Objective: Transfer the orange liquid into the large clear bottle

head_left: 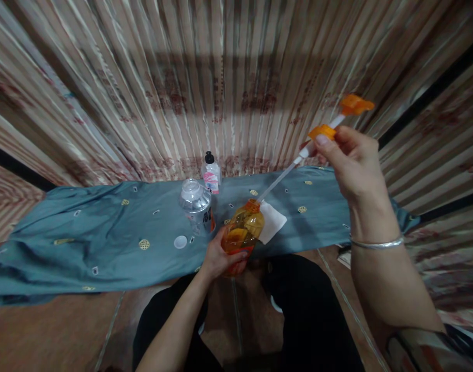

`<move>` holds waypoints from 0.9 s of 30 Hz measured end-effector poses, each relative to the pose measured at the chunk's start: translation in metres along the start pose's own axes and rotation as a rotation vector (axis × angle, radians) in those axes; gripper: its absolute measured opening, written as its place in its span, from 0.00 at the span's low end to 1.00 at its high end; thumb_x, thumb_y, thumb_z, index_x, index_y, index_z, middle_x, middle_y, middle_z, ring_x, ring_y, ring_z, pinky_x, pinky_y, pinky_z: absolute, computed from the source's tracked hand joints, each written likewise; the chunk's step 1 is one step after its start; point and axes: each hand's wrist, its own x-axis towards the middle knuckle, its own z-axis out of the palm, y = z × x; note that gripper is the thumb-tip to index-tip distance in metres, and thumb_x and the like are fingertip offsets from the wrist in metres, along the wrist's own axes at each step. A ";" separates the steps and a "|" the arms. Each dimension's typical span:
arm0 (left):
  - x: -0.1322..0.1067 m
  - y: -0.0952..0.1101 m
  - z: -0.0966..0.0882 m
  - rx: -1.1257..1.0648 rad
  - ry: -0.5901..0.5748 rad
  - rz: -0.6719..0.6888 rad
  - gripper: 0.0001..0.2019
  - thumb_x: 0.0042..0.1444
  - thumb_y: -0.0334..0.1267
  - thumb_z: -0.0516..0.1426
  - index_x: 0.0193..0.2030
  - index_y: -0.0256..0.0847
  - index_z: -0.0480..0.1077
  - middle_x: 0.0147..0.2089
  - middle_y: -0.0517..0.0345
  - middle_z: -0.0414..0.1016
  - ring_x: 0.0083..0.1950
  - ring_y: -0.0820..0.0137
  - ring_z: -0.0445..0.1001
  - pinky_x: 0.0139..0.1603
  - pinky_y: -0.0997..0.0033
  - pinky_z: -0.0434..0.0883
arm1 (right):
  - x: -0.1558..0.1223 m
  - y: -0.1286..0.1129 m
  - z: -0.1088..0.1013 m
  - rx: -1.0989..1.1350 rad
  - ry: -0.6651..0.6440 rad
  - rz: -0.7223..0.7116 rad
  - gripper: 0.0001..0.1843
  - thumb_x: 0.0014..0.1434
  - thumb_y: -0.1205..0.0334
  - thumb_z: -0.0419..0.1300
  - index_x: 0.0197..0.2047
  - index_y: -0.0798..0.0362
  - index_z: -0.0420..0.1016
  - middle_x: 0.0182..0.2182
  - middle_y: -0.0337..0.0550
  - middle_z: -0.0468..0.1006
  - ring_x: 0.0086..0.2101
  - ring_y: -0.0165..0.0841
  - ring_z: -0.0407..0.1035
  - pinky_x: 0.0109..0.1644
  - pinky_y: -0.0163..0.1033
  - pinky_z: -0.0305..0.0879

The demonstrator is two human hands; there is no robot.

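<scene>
Right hand [350,163] pinches the orange pump [322,132] at its collar, held high, its thin tube [278,178] slanting down to the orange bottle [244,230] below. Left hand [220,258] wraps that bottle's base. It looks like slick, liquid-heavy plastic; the tube seems light and bendy, so grip the collar.
</scene>
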 end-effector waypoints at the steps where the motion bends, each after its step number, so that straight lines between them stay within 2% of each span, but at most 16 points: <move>1: 0.000 0.000 -0.001 -0.003 0.000 -0.001 0.42 0.34 0.39 0.77 0.59 0.40 0.69 0.56 0.45 0.83 0.58 0.53 0.81 0.66 0.47 0.72 | 0.001 0.000 -0.004 0.013 0.034 0.014 0.26 0.50 0.38 0.74 0.32 0.54 0.79 0.25 0.36 0.78 0.24 0.24 0.66 0.27 0.32 0.61; 4: -0.001 0.001 -0.002 -0.012 0.000 -0.001 0.41 0.35 0.38 0.76 0.58 0.40 0.69 0.56 0.46 0.83 0.59 0.53 0.81 0.66 0.46 0.72 | 0.004 0.005 -0.021 0.116 0.108 0.042 0.20 0.50 0.45 0.76 0.30 0.53 0.79 0.22 0.36 0.76 0.22 0.24 0.64 0.23 0.33 0.56; 7: -0.002 0.004 -0.004 -0.005 0.018 0.004 0.40 0.36 0.39 0.76 0.58 0.41 0.70 0.58 0.46 0.82 0.60 0.53 0.80 0.68 0.46 0.71 | 0.008 0.014 -0.039 0.253 0.208 0.025 0.18 0.49 0.49 0.76 0.28 0.52 0.77 0.22 0.38 0.75 0.22 0.25 0.66 0.23 0.34 0.57; 10: -0.002 0.006 -0.005 0.005 0.035 0.007 0.40 0.36 0.40 0.76 0.58 0.41 0.70 0.57 0.46 0.82 0.61 0.52 0.80 0.68 0.45 0.71 | 0.008 0.028 -0.051 0.333 0.294 0.009 0.17 0.48 0.51 0.76 0.26 0.51 0.75 0.18 0.35 0.71 0.22 0.27 0.68 0.21 0.32 0.56; 12: -0.002 0.006 -0.007 0.005 0.039 0.007 0.40 0.35 0.41 0.76 0.58 0.41 0.70 0.57 0.46 0.82 0.60 0.52 0.81 0.67 0.45 0.71 | 0.006 0.043 -0.049 0.330 0.312 0.041 0.15 0.50 0.53 0.75 0.29 0.51 0.76 0.21 0.37 0.75 0.24 0.28 0.71 0.24 0.32 0.62; 14: -0.001 0.004 -0.008 0.006 0.052 0.004 0.40 0.35 0.41 0.76 0.58 0.40 0.70 0.57 0.45 0.82 0.60 0.51 0.80 0.67 0.44 0.71 | 0.001 0.062 -0.040 0.272 0.282 0.102 0.14 0.50 0.55 0.74 0.34 0.51 0.76 0.29 0.41 0.81 0.29 0.30 0.75 0.30 0.34 0.69; 17: 0.001 -0.001 -0.009 0.011 0.081 0.002 0.40 0.35 0.42 0.76 0.58 0.41 0.70 0.58 0.44 0.81 0.61 0.50 0.79 0.67 0.41 0.70 | -0.009 0.097 -0.016 0.046 0.233 0.121 0.21 0.50 0.52 0.73 0.44 0.50 0.73 0.33 0.38 0.82 0.33 0.34 0.78 0.40 0.40 0.75; 19: 0.002 -0.003 -0.009 0.013 0.091 0.005 0.40 0.34 0.42 0.77 0.57 0.41 0.71 0.57 0.45 0.82 0.61 0.49 0.79 0.68 0.40 0.70 | -0.017 0.122 0.002 -0.285 0.118 0.060 0.22 0.53 0.51 0.70 0.47 0.53 0.72 0.38 0.43 0.83 0.36 0.37 0.79 0.43 0.43 0.75; 20: 0.002 -0.003 -0.009 0.012 0.092 0.007 0.40 0.34 0.42 0.77 0.57 0.41 0.71 0.57 0.45 0.82 0.60 0.49 0.80 0.68 0.40 0.70 | -0.022 0.133 0.011 -0.460 -0.001 0.033 0.21 0.57 0.53 0.66 0.50 0.54 0.71 0.41 0.46 0.83 0.37 0.39 0.79 0.44 0.44 0.75; 22: 0.002 -0.004 -0.009 0.010 0.091 0.009 0.39 0.34 0.42 0.77 0.56 0.40 0.72 0.57 0.44 0.82 0.60 0.49 0.80 0.68 0.40 0.70 | -0.029 0.151 0.030 -0.809 -0.367 -0.068 0.21 0.66 0.60 0.56 0.60 0.58 0.65 0.47 0.54 0.82 0.43 0.41 0.79 0.47 0.45 0.75; 24: 0.002 -0.003 -0.009 0.009 0.094 0.008 0.38 0.34 0.41 0.77 0.54 0.40 0.73 0.57 0.44 0.82 0.60 0.49 0.80 0.68 0.41 0.70 | -0.037 0.163 0.049 -0.851 -0.542 -0.128 0.18 0.65 0.68 0.56 0.58 0.58 0.67 0.49 0.55 0.82 0.46 0.40 0.78 0.51 0.42 0.73; 27: 0.001 -0.005 -0.009 0.006 0.102 -0.003 0.36 0.34 0.40 0.76 0.53 0.40 0.73 0.56 0.44 0.82 0.59 0.49 0.80 0.67 0.41 0.70 | -0.046 0.175 0.081 -0.885 -0.740 -0.214 0.10 0.67 0.70 0.57 0.50 0.56 0.71 0.49 0.55 0.81 0.48 0.39 0.77 0.52 0.39 0.73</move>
